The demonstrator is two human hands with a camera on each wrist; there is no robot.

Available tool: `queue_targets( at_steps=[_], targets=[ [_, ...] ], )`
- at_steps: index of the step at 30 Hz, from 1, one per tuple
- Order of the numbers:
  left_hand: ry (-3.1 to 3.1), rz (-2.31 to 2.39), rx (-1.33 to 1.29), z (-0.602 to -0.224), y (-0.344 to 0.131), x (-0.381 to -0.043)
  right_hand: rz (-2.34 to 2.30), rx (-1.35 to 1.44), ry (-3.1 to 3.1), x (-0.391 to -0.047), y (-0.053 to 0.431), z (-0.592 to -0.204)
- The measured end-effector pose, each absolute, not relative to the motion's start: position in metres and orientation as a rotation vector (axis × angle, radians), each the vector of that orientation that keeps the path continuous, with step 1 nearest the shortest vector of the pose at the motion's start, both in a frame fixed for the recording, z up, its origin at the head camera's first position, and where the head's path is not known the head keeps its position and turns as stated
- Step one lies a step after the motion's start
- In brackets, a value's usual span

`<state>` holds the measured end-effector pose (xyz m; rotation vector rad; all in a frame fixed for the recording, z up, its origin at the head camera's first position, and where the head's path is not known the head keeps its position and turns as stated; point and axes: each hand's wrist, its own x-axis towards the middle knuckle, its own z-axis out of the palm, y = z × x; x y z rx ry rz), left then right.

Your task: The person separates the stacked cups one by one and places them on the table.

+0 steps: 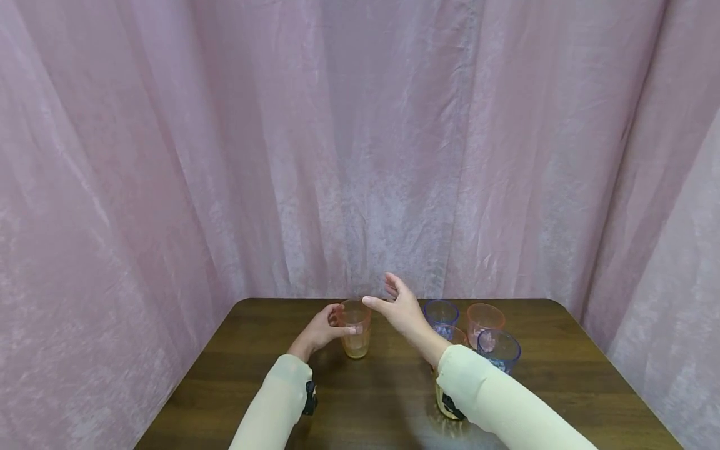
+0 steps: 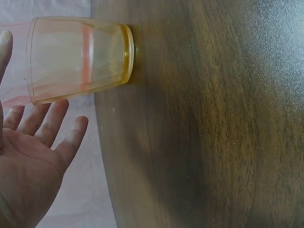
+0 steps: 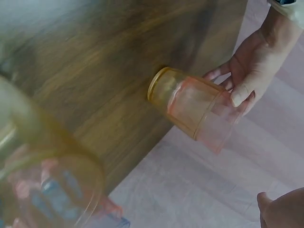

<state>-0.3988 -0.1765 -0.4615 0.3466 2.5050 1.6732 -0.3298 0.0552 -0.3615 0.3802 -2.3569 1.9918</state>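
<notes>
A clear pink cup (image 1: 355, 310) stands nested in a clear yellow cup (image 1: 357, 347), upright on the wooden table. My left hand (image 1: 322, 330) holds the pink cup near its rim, thumb on the near side and fingers around the far side. In the left wrist view, the yellow cup (image 2: 71, 61) encloses the pink one's lower part, and the left hand's palm (image 2: 33, 161) and fingers show beside it. My right hand (image 1: 404, 310) hovers to the right of the stack, thumb and fingers spread and holding nothing.
Right of the stack stand blue cups (image 1: 499, 347), pink cups (image 1: 486, 316) and a yellow cup (image 1: 447, 406), the last partly hidden under the right sleeve (image 1: 484, 387). A pink curtain (image 1: 360, 156) hangs behind the table (image 1: 371, 412).
</notes>
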Motion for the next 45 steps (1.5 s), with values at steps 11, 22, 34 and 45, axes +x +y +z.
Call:
queue_targets(
  at_steps=[11,22,34,45],
  targets=[
    [2.511,1.68,0.343,-0.461,-0.18,-0.401,1.985,0.266,-2.35,-0.349,0.032,-0.377],
    [2.534,1.61,0.375,-0.465,-0.182,-0.401,1.97,0.145,-2.383,-0.362,0.02,-0.405],
    [2.523,1.532,0.425,-0.471,-0.182,-0.396,1.911,0.111,-2.45,-0.367,0.014,-0.43],
    [2.464,1.613,0.411,-0.478,-0.178,-0.393,1.87,0.127,-2.499,-0.373,0.009,-0.444]
  ],
)
